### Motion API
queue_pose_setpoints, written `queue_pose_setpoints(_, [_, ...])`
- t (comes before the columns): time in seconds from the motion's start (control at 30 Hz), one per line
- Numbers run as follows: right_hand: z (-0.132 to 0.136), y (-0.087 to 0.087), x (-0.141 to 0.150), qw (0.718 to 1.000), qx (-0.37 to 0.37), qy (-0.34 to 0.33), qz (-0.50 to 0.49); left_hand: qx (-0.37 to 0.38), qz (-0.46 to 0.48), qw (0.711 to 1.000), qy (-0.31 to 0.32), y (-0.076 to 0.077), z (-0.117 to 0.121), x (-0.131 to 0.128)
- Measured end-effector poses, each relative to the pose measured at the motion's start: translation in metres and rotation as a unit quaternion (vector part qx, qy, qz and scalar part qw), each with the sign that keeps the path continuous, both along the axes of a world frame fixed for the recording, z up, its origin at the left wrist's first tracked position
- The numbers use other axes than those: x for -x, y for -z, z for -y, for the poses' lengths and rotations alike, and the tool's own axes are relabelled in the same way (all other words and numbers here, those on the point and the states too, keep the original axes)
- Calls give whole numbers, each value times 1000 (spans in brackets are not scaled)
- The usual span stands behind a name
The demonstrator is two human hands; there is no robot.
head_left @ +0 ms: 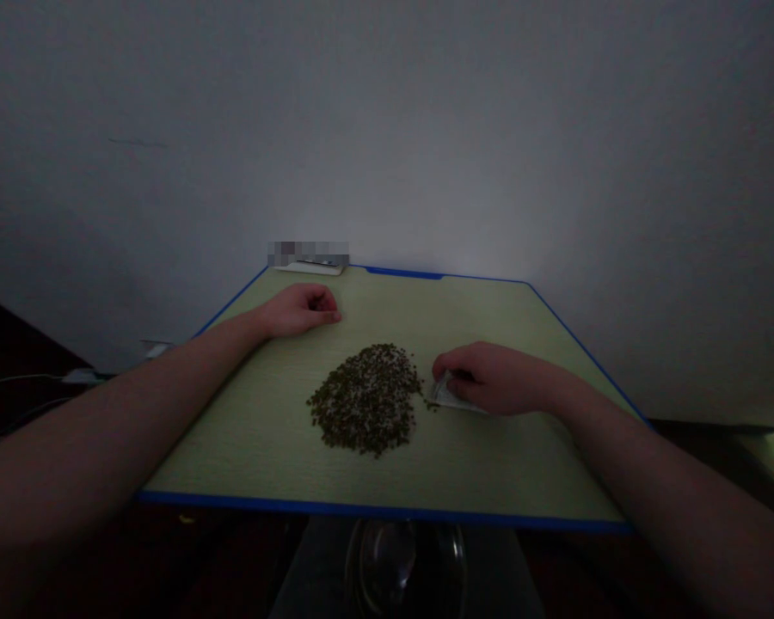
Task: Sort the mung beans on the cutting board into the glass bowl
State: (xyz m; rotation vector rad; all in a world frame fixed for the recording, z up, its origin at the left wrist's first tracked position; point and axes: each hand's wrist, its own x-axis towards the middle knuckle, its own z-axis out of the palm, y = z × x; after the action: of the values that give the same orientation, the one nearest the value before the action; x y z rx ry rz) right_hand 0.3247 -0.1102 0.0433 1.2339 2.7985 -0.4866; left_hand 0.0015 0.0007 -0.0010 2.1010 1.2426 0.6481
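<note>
A spread-out pile of small grains or beans (367,400), dark greenish brown mixed with paler ones, lies mid-table. Just right of it, my right hand (490,378) has its fingers closed on a thin, pale printed piece of paper or card (450,394). That sheet lies low against the tabletop, its left edge close to a few stray grains; the hand hides the rest of it. Beyond the pile to the left, my left hand (300,310) rests on its side. Its fingers are loosely curled, with a gap to the thumb and nothing visible between them.
The pale table (251,447) has a blue rim and stands against a grey wall. A white flat object (313,267), partly blurred out, sits at its far left corner. A shiny round vessel (403,567) is below the near edge, between my legs. Cables (26,380) run at left.
</note>
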Motion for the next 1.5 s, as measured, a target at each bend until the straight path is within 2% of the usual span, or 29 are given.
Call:
queue_pose_setpoints(0.1, [1, -2, 0, 1000, 4, 3, 9, 2, 4, 1000, -1, -1, 1, -1])
queue_pose_setpoints(0.33, [-3, 4, 4, 998, -45, 52, -15, 4, -2, 1000, -2, 0, 0, -1])
queue_pose_setpoints(0.57, [-5, 9, 9, 998, -42, 28, -38, -6, -10, 1000, -3, -2, 2, -2])
queue_pose_setpoints(0.9, [-1, 2, 0, 1000, 4, -17, -5, -3, -13, 1000, -6, 1, -1, 0])
queue_pose_setpoints(1.3, [2, 2, 5, 1000, -11, -1, -19, -5, -11, 1000, -5, 0, 0, 0])
queue_pose_setpoints(1.5, [1, 3, 3, 1000, 2, -25, -18, -2, -12, 1000, -8, 1, 0, -1])
